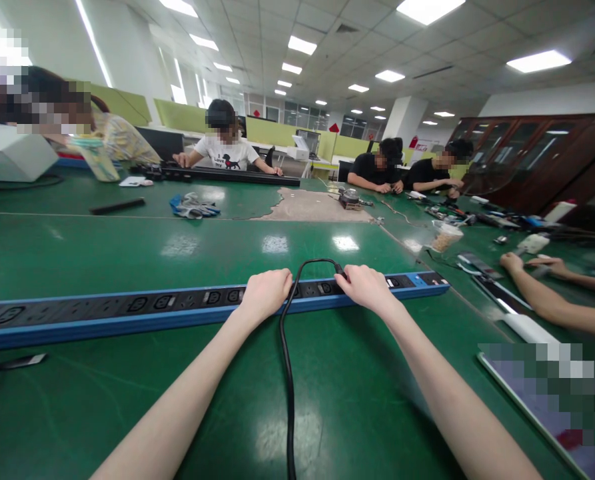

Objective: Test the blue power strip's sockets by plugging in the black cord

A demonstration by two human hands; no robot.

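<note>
A long blue power strip (pixel 142 320) with a black socket face lies across the green table (pixel 217 393). My left hand (pixel 268 291) is closed on the strip, right of its middle, with its fingertips hidden behind the hand. Over the sockets farther right, my right hand (pixel 364 285) is closed round the plug end of a black cable (pixel 288 373). From there the cable arches left between my hands, passes beside my left hand and runs down to the bottom edge of the view.
Blue and grey gloves (pixel 193 206) and a black bar (pixel 118 206) lie beyond the strip. A plastic cup (pixel 446 237) stands at the right. Another person's hands (pixel 514 262) work there. A tablet-like panel (pixel 537 407) lies at the lower right. More people sit opposite.
</note>
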